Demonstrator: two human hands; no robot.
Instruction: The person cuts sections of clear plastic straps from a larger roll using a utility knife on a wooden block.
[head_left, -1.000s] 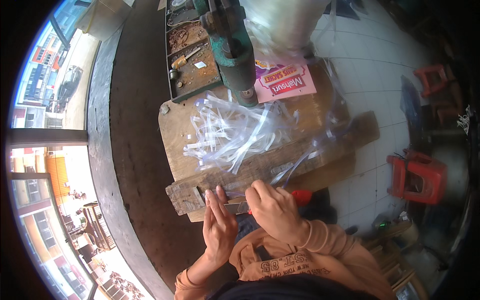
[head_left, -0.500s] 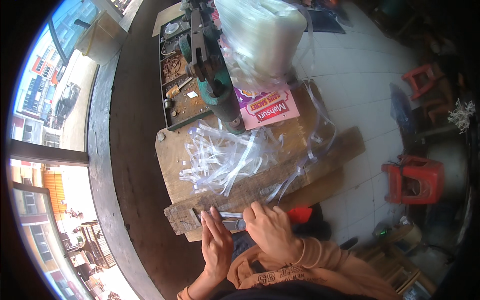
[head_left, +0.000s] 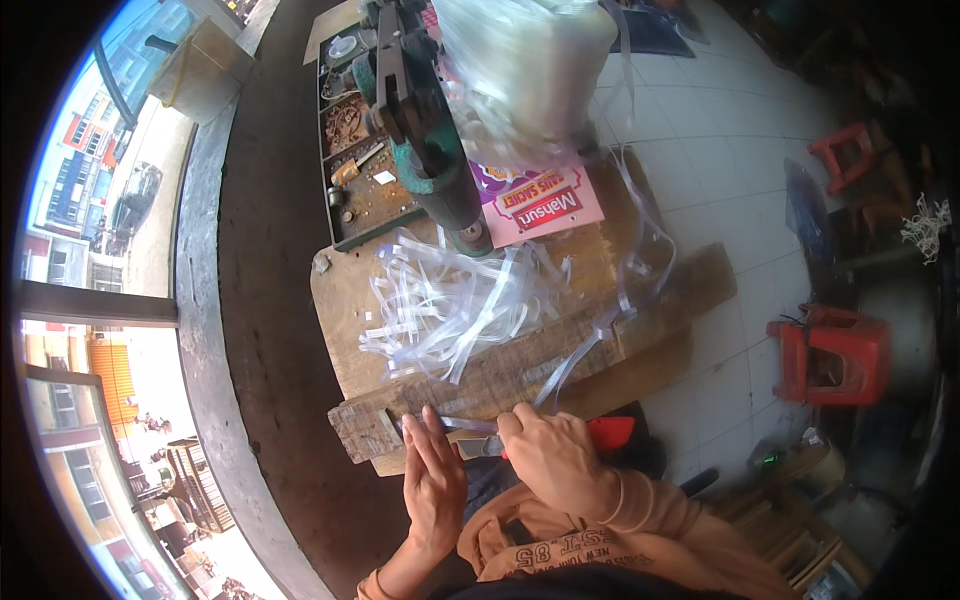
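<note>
Head view, clock faces read off pic centre. L hand (head_left: 433, 490) at 6-7, fingers straight & close tog., tips by L end of a pale strip (head_left: 468, 424); thumb hidden, can't tell if it pinches. R hand (head_left: 548, 450) at 5, fingers curled narrow over a knife (head_left: 612, 433): blade out at hand's 9, red handle at its 3. Can't tell if R grips knife, strip or both. Strip spans betw. hands, at near edge of plank (head_left: 480, 390), approx 6 o'clock. Loose ribbon (head_left: 575, 360) trails from near R hand twd 2.

Pile (head_left: 450, 310) of clear/white strips mid-pic, on board (head_left: 340, 325). Green press (head_left: 430, 175) at 11, tray (head_left: 385, 215) at 10-11, pink card (head_left: 550, 205) at 1, plastic bundle (head_left: 530, 75) just past 12. Red stool (head_left: 835, 360) at 3-4.
</note>
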